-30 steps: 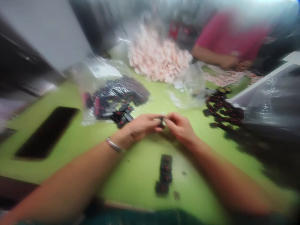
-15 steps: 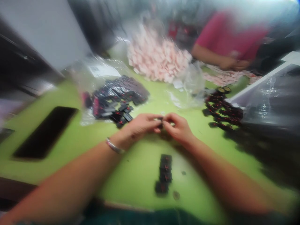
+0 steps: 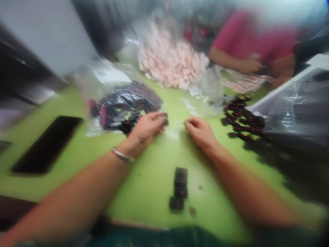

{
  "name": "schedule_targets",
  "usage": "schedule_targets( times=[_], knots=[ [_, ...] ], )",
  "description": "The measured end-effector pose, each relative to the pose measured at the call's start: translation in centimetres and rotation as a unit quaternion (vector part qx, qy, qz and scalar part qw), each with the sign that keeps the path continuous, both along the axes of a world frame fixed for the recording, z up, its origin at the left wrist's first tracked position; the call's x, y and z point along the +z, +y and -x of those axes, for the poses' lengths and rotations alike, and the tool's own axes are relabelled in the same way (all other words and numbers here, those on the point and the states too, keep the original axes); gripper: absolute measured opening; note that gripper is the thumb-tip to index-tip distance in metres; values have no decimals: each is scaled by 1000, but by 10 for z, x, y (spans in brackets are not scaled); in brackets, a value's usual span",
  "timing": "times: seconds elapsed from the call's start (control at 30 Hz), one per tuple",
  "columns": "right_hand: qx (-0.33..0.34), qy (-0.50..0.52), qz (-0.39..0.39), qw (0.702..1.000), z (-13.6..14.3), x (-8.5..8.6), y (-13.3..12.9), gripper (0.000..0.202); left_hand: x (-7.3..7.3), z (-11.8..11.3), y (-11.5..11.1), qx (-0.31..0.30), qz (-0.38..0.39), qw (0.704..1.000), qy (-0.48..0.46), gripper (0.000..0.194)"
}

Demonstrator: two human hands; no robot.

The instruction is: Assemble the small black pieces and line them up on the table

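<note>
My left hand (image 3: 149,127) pinches a small black part (image 3: 166,118) at its fingertips, in front of the clear bag. To its right, my right hand (image 3: 199,132) is closed, thumb and index finger together; whether something tiny is between them is too blurred to tell. The hands are apart. Nearer to me, several black blocks (image 3: 181,181) with red marks stand in a short column on the green table (image 3: 144,195). A clear bag (image 3: 110,77) of black parts lies behind my left hand, with loose black pieces at its mouth.
A dark flat slab (image 3: 47,145) lies at the left. Behind are a heap of pale pink pieces (image 3: 172,61) and a crumpled clear bag (image 3: 210,89). Black and red parts (image 3: 243,118) sit by a plastic-lined box (image 3: 298,99) at the right. A person in pink (image 3: 253,41) works behind.
My hands have moved apart from where they met; the black part stayed with my left hand, which shifted left and away from me. The other person's hands have separated.
</note>
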State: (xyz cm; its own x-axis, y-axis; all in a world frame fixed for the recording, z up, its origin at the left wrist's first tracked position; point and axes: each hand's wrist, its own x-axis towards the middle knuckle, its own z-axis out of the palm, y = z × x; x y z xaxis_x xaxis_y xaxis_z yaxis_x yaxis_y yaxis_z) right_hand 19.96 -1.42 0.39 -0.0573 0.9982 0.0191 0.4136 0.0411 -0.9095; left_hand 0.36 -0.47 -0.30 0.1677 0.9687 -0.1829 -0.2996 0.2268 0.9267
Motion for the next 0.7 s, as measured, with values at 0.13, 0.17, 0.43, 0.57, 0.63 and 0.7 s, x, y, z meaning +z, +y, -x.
schedule_targets(
  times=[0.13, 0.17, 0.43, 0.57, 0.63, 0.7],
  knots=[
    [24, -197, -26, 980, 3, -7, 2, 9, -4, 1, 4, 16, 13, 1000, -11, 50],
    [29, -234, -25, 972, 6, -9, 0, 12, -5, 1, 3, 13, 14, 1000, -5, 50],
    [25, -403, -49, 914, 27, -9, -3, 22, -4, -3, -1, 6, 20, 999, 35, 48],
    [74, -360, -54, 929, 16, -10, 0, 15, -6, -3, -1, -9, 14, 999, 45, 46],
    [98, -349, -60, 930, 9, -11, 1, 15, -8, -2, -1, -23, 10, 999, 47, 46],
    [111, -339, -66, 932, 4, -12, 2, 16, -9, -3, -2, -37, 12, 998, 47, 46]
  ],
)
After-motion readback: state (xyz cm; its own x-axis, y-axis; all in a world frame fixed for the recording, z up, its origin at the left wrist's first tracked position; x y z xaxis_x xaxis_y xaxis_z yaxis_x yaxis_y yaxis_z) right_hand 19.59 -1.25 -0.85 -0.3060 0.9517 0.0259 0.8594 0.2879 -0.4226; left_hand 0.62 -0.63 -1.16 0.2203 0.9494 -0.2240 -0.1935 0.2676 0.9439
